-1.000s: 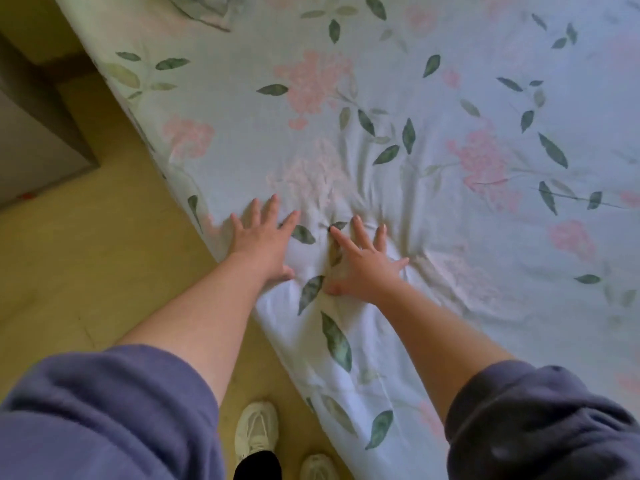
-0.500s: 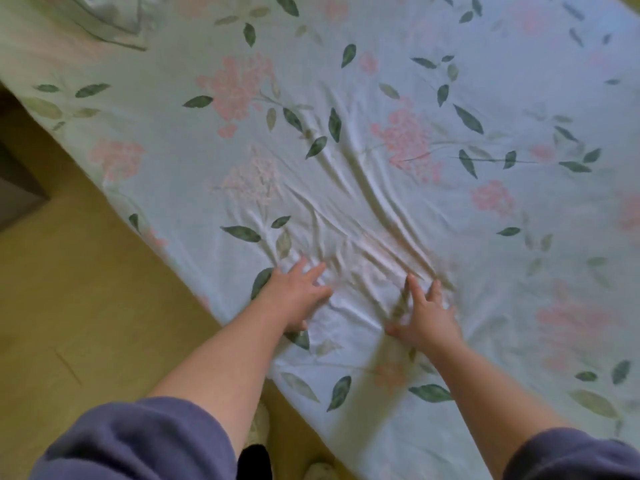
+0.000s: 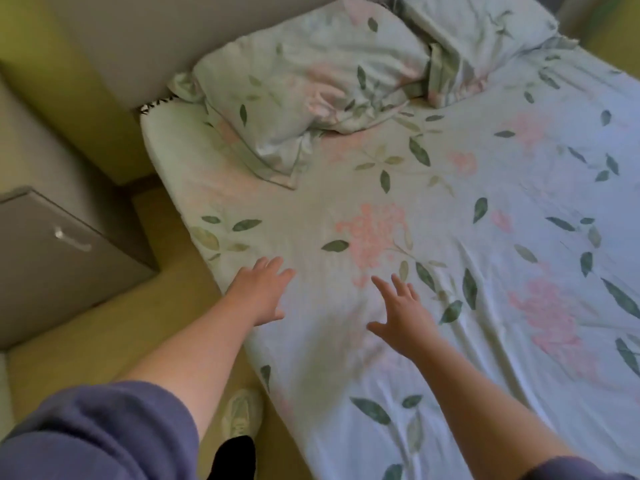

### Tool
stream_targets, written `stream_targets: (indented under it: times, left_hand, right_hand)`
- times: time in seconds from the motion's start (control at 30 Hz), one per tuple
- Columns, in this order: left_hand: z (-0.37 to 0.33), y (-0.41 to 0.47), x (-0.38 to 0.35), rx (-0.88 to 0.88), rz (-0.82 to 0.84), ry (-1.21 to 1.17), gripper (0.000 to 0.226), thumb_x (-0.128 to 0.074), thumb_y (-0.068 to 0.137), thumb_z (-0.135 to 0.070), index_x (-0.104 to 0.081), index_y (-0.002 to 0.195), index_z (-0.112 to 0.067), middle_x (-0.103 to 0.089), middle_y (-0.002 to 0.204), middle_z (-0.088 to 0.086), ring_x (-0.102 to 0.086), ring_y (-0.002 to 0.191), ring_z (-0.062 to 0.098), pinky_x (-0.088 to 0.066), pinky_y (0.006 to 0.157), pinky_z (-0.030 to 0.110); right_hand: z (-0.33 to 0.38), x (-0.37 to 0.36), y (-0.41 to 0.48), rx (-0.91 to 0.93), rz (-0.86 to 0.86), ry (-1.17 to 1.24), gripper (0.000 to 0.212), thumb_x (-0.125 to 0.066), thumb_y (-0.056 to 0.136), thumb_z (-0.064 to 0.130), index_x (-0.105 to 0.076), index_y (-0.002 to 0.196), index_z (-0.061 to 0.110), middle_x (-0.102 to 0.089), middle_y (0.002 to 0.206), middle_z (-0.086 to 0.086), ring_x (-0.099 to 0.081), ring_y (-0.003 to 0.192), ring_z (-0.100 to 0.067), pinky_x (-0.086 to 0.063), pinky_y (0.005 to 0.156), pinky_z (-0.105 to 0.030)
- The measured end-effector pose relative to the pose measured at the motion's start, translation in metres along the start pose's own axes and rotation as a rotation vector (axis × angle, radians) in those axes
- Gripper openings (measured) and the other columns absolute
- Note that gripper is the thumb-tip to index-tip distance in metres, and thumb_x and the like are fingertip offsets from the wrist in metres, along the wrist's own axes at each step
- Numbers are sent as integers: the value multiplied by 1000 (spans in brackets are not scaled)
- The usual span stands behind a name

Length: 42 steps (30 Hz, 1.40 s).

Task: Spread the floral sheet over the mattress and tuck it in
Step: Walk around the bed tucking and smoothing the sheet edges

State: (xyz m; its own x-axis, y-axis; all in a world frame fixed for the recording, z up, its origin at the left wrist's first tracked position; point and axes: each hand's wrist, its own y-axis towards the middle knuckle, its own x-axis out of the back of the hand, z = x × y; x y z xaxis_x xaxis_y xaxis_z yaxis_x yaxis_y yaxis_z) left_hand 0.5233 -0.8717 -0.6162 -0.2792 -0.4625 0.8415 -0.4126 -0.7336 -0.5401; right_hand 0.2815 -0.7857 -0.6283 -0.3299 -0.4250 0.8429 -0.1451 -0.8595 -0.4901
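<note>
Head view: both hands are out over the sheet [image 3: 450, 237], palms down, and neither grips anything. Left hand [image 3: 258, 294]: fingers [image 3: 277, 268] straight and close together, thumb tucked along the side, right at the sheet's left edge where it drops toward the floor [image 3: 104, 334]. Right hand [image 3: 401, 317]: fingers [image 3: 400, 287] straight and splayed wide, thumb stuck out toward the left hand. The frame is motion-blurred, so I can't tell whether either palm presses the cloth or floats just above it. The hands are apart, with a bare strip of sheet between them. The sheet lies spread flat across the whole bed top. It is smooth ahead of the left fingertips and creased in long folds to the outer side of the right fingers. A pink flower print sits just past the right fingertips, with green leaves beside the little finger. Well beyond both sets of fingertips a rumpled pillow [image 3: 304, 84] in the same print lies at the head end, with a second pillow [image 3: 485, 32] further right of it. Far out to the left of the left fingers stands a grey cabinet [image 3: 59, 258] with a metal handle [image 3: 72, 239]. Back on the wrist side a pale shoe [image 3: 242, 414] stands on the floor under the left forearm, close to the hanging sheet edge. Purple sleeves [image 3: 97, 434] are pushed up both arms.
</note>
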Motion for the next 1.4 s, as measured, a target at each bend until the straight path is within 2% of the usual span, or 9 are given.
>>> stream_targets:
  times: [0.23,0.33,0.43,0.53,0.6,0.67,0.9,1.2,1.4]
  left_hand:
    - [159,115,27,215,13,-146,110,-64,74,-65,9,150,-32,21,157,0,11,146,33,-16,112,61]
    - [184,152,35,293,71,-272,116,-66,68,-68,13,148,-39,28,155,0,15,144,37,-17,109,67]
    - [163,180,36,352,116,-298,123,-64,60,-78,17,145,-41,34,151,7,18,140,46,-19,103,72]
    - [123,195,44,325,120,-259,127,-62,57,-81,15,147,-38,32,152,10,22,139,46,-18,102,74]
    - [85,202,47,235,127,-238,128,-64,57,-80,19,146,-38,28,153,12,22,139,46,-18,101,75]
    - [40,206,45,180,126,-227,131,-65,55,-79,25,143,-41,32,151,10,24,139,45,-17,100,77]
    - [-105,200,41,71,111,-142,134,-66,53,-79,26,142,-40,39,148,14,26,137,47,-15,97,79]
    - [-303,143,6,-171,131,29,135,-69,56,-75,30,140,-40,43,145,18,31,135,47,-13,97,80]
    - [-434,70,-42,-333,134,196,138,-68,56,-76,32,140,-35,39,145,25,30,135,49,-13,94,81]
  right_hand:
    - [131,15,185,80,-23,40,84,-60,87,50,-4,149,44,14,160,2,13,146,-34,-12,108,-69]
    - [137,30,234,66,26,2,90,-62,81,59,-1,147,50,20,159,7,22,144,-33,-7,104,-77]
    - [107,42,249,41,87,-36,99,-65,72,66,3,143,56,23,156,16,27,143,-30,-2,97,-82]
    - [76,51,252,-3,95,-62,104,-65,67,71,7,141,59,25,154,21,29,142,-28,-2,94,-83]
    - [60,54,248,-59,87,-18,105,-66,66,71,7,141,59,26,154,21,28,142,-29,-3,93,-84]
    - [37,54,237,-115,76,18,105,-66,66,72,6,141,59,27,154,20,27,143,-30,-4,93,-84]
    - [-95,38,161,-282,16,129,101,-65,67,73,2,141,60,27,155,19,24,144,-29,-7,95,-84]
    - [-251,-9,26,-447,-60,208,98,-63,68,73,1,141,60,25,156,16,22,145,-27,-7,97,-82]
    - [-350,-51,-91,-585,-71,256,96,-61,70,73,2,142,60,23,157,16,18,146,-24,-8,99,-79]
